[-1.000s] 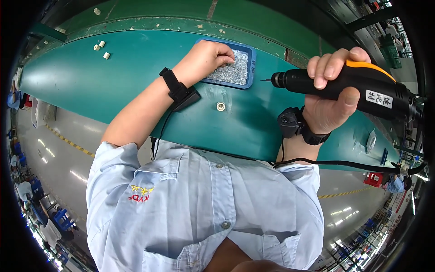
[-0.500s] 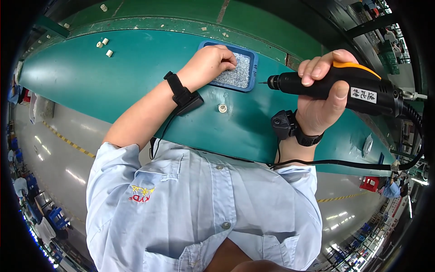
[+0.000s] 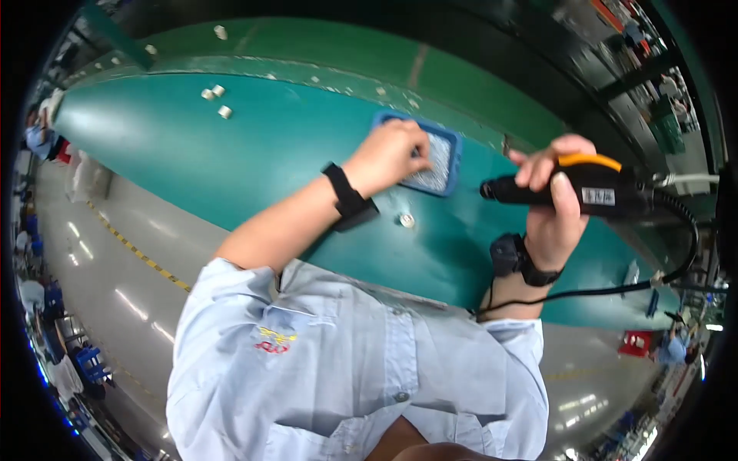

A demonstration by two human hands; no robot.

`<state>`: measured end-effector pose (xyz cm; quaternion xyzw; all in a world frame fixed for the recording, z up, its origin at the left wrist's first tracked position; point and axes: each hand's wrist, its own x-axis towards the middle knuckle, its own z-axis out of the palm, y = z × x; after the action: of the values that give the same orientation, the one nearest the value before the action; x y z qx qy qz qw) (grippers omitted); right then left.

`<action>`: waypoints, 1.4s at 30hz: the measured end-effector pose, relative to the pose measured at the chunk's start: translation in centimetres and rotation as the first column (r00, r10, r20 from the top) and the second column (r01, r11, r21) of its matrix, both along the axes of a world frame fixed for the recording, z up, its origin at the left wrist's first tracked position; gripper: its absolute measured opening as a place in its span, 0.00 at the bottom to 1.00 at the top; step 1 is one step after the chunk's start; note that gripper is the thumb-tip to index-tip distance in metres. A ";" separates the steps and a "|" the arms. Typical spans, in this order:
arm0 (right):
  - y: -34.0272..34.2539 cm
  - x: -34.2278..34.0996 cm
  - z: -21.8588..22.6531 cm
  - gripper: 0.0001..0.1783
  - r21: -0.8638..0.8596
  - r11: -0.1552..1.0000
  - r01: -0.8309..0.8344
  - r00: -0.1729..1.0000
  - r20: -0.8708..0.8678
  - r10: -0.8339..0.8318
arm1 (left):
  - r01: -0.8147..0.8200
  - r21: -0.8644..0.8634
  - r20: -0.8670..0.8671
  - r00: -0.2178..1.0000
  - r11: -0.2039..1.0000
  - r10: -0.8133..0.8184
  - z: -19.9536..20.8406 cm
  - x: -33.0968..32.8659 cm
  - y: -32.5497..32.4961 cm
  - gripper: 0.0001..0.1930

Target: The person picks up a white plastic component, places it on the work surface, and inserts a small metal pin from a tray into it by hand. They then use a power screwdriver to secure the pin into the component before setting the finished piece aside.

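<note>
My left hand (image 3: 396,156) reaches over a small blue tray (image 3: 456,163), palm down, thumb and fingertips pinched together just above the small silvery metal pieces (image 3: 440,161) that fill it. Whatever sits in that pinch is too small or hidden to make out. To the right, my right hand (image 3: 555,184) is closed around a black electric screwdriver (image 3: 607,180) with an orange lever on top. Its nose points left toward the tray, raised above the bench; the bit is blurred. Nearer to me, a small round pale part (image 3: 406,220) lies on the green bench top (image 3: 307,138).
Several small white cylindrical parts (image 3: 218,91) lie at the far left of the bench. From the screwdriver a black cable (image 3: 684,253) loops down the right side and passes my right forearm. A plastic bag (image 3: 632,273) lies near the right end.
The whole view has shifted, so the bench sits lower and further right. My left fingertips have moved slightly nearer to me within the tray. The screwdriver stays in my right hand.
</note>
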<state>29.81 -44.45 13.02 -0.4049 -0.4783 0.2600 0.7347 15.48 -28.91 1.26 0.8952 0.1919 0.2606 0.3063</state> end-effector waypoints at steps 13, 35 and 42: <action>-0.9 -0.7 0.3 0.14 0.085 0.996 0.022 0.999 -0.047 -0.018 | 0.061 0.092 0.099 0.993 0.994 -0.070 0.3 0.5 -3.6 0.07; 0.0 -1.6 -1.2 0.10 0.149 0.988 -0.026 0.993 -0.106 0.042 | 0.167 -0.140 0.286 0.951 0.976 -0.121 2.1 -1.7 -5.1 0.05; -1.2 -2.4 -0.3 0.17 0.088 0.996 0.027 0.997 -0.069 -0.021 | 0.149 -0.097 0.287 0.951 0.984 -0.115 2.4 -2.3 -6.4 0.07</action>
<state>27.37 -45.66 12.73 -0.3685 -0.4593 0.2429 0.7709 13.17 -35.32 3.65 0.8404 0.1012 0.3519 0.3995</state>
